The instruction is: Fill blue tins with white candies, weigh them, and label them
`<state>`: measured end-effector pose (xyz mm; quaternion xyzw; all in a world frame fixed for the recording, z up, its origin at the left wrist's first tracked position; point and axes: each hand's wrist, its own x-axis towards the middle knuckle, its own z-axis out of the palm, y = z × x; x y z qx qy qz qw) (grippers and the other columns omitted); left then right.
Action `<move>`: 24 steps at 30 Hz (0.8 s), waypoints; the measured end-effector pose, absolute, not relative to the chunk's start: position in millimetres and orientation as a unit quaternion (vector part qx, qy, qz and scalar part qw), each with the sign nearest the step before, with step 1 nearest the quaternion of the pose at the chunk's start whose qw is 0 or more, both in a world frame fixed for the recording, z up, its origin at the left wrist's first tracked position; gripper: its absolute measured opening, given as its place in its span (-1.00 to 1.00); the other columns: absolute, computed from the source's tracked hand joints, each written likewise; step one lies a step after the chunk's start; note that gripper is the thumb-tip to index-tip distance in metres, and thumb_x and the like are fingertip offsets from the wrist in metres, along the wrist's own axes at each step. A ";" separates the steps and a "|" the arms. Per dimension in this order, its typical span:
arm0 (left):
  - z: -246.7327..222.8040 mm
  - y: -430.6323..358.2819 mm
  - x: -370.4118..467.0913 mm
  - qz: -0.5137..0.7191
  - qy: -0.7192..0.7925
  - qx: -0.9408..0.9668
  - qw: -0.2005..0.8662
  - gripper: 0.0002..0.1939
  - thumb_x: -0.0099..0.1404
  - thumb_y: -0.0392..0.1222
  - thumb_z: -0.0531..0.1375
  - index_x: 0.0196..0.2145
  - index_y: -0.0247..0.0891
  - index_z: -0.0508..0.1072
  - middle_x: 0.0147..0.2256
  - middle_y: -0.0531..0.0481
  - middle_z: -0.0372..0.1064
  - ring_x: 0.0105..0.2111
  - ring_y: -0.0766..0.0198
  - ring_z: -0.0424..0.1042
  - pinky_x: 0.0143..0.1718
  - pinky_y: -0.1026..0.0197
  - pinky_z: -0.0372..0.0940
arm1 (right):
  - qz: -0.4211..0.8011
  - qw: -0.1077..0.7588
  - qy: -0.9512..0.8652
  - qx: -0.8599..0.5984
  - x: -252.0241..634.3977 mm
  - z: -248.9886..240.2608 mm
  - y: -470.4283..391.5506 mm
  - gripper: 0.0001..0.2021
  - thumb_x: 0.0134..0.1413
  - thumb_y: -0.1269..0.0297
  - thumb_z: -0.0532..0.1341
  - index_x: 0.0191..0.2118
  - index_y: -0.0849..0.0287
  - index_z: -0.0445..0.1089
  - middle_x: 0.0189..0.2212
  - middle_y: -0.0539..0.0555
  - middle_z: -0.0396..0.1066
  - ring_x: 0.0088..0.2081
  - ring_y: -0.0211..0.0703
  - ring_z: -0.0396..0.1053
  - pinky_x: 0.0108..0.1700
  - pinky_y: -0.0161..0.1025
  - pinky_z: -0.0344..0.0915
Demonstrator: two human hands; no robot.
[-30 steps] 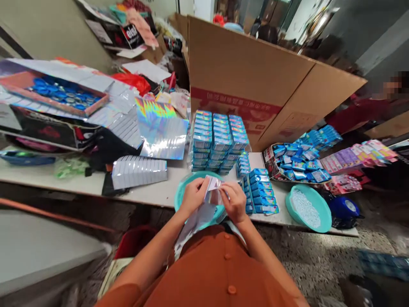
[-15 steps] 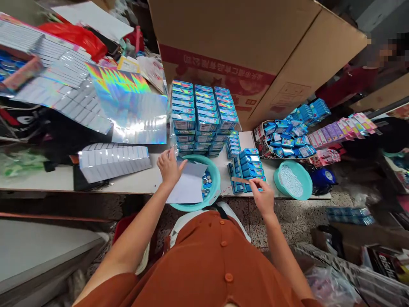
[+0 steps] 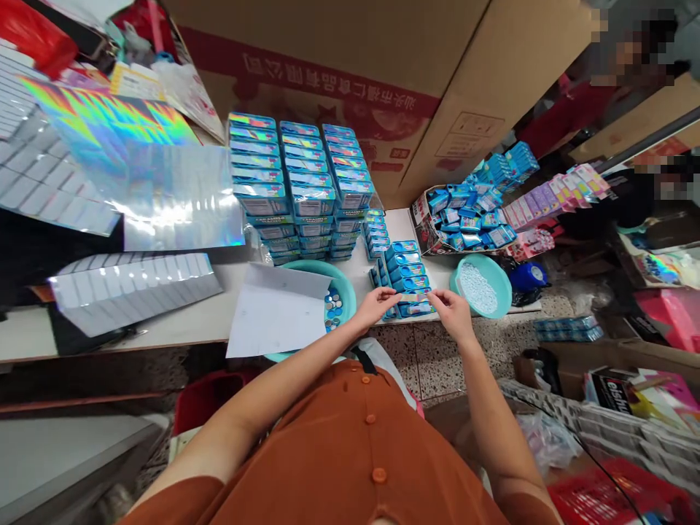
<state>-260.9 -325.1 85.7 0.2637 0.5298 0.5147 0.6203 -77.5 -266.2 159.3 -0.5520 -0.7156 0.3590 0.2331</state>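
Observation:
Between my two hands stretches a narrow pale-brown strip (image 3: 414, 297), too small to name more exactly. My left hand (image 3: 378, 303) pinches its left end and my right hand (image 3: 451, 312) pinches its right end. Directly under the strip are stacked small blue boxes (image 3: 406, 271) with shiny fronts, near the table's front edge. Left of my hands, a turquoise basin (image 3: 348, 292) contains blue and silver discs (image 3: 333, 307). A white sheet (image 3: 278, 313) lies over part of that basin.
Taller stacks of blue boxes (image 3: 306, 191) stand behind the basin, against a large cardboard carton (image 3: 339, 51). To the right are a carton of blue packets (image 3: 470, 219) and a turquoise bowl of white pellets (image 3: 477, 286). Shiny label sheets (image 3: 180, 197) cover the left. A person is at the upper right.
My left hand has left the white sheet by the basin and moved right, taking hold of the strip's free end. The right hand keeps its end. The view has shifted right.

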 end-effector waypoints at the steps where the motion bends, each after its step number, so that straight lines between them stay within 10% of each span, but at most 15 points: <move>1: 84.4 -323.0 -258.7 0.519 0.520 0.261 0.626 -0.59 0.01 0.04 0.32 -0.28 -0.32 0.46 -0.35 -0.06 0.44 -0.32 0.29 0.38 -0.27 0.25 0.26 | 0.362 0.229 -0.717 -0.550 -75.8 157.9 -263.7 -0.65 -0.01 0.01 0.18 -0.37 0.25 0.48 -0.45 0.09 0.47 -0.42 -0.19 0.32 -0.33 -0.27 0.23; 24: 79.3 -307.0 -237.3 0.521 0.537 0.189 0.636 -0.84 0.00 -0.20 0.30 -0.50 -0.33 0.42 -0.60 0.09 0.34 -0.56 0.42 0.27 -0.46 0.32 0.14 | 0.329 0.184 -0.710 -0.595 -69.1 128.5 -235.7 -0.70 -0.08 0.10 0.20 -0.44 0.26 0.52 -0.53 0.10 0.50 -0.49 -0.18 0.37 -0.41 -0.30 0.20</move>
